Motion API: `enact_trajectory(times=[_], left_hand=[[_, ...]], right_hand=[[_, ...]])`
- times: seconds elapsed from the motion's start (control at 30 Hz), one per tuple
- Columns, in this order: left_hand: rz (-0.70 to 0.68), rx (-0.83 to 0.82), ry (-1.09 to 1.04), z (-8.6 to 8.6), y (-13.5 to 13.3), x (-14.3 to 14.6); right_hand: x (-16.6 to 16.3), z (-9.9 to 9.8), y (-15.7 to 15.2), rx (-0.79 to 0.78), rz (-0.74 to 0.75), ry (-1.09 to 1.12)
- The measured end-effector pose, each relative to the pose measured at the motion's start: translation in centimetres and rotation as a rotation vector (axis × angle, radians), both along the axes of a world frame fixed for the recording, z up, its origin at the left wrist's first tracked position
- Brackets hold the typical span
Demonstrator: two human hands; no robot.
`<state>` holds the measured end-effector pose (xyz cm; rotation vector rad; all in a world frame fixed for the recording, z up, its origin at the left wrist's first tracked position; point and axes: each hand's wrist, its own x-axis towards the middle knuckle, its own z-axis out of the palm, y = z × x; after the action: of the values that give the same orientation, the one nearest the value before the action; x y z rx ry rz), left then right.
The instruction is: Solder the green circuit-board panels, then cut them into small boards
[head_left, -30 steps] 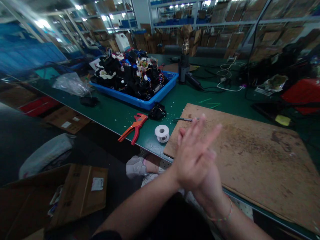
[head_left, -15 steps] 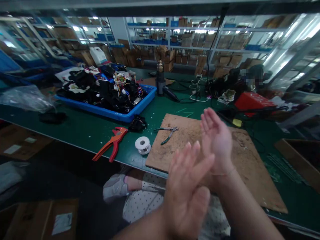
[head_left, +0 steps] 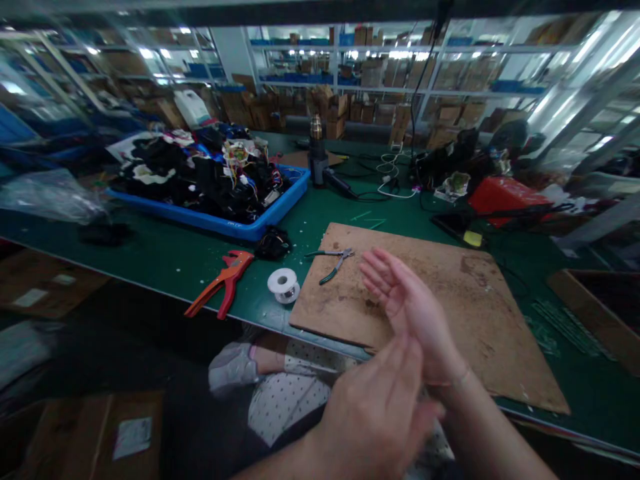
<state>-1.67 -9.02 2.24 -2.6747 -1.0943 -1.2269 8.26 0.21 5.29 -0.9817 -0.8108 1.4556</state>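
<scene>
My right hand [head_left: 413,303], palm turned up and fingers stretched, hovers over the front of a brown board [head_left: 450,280] and holds nothing. Lower and nearer to me, my left hand [head_left: 373,407] lies across the heel of the right palm, its fingers extended and a little blurred. Green-handled cutting pliers [head_left: 337,261] rest spread on the board's left side. Left of the board stands a white spool [head_left: 284,287] of shiny wire. Beyond it, an orange-red cutter tool [head_left: 227,283] lies near the table edge.
A blue tray [head_left: 250,230] heaped with wired black parts stands at the back left, with a small black bundle [head_left: 274,243] beside it. A heat gun [head_left: 319,163] stands behind the board. To the right are a red case [head_left: 507,200] and a cardboard box [head_left: 600,320].
My right hand has come lower and to the left. My left hand has dropped and tilted forward, its fingers now over the right palm's heel. The tools have stayed in place.
</scene>
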Motion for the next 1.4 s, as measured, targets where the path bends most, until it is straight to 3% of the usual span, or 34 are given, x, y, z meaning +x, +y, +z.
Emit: enact_trajectory(times=[0.07, 0.2, 0.33, 0.53, 1.17, 1.4], left_hand=[[-0.114, -0.053, -0.064, 0.6, -0.2, -0.7], [0.193, -0.266, -0.148, 0.8, 1.7, -3.6], [0.388, -0.138, -0.013, -0.5, 2.6, -4.5], [0.617, 0.067, 0.187, -1.5, 2.3, -4.3], [0.698, 0.171, 0.272, -2.7, 2.3, -4.4], [0.692, 0.107, 0.245, -2.7, 2.8, -4.2]], right_hand=[[1.2, -0.2, 1.1, -0.007, -0.070, 0.000], [0.8, -1.2, -1.0, -0.052, -0.008, 0.010], [-1.1, -1.9, -4.5, -0.100, 0.116, 0.022], [-1.8, -2.5, -5.6, -0.004, 0.048, -0.145], [-2.0, -2.3, -4.2, -0.121, 0.002, -0.053], [-2.9, -2.0, -3.8, -0.196, 0.013, 0.044]])
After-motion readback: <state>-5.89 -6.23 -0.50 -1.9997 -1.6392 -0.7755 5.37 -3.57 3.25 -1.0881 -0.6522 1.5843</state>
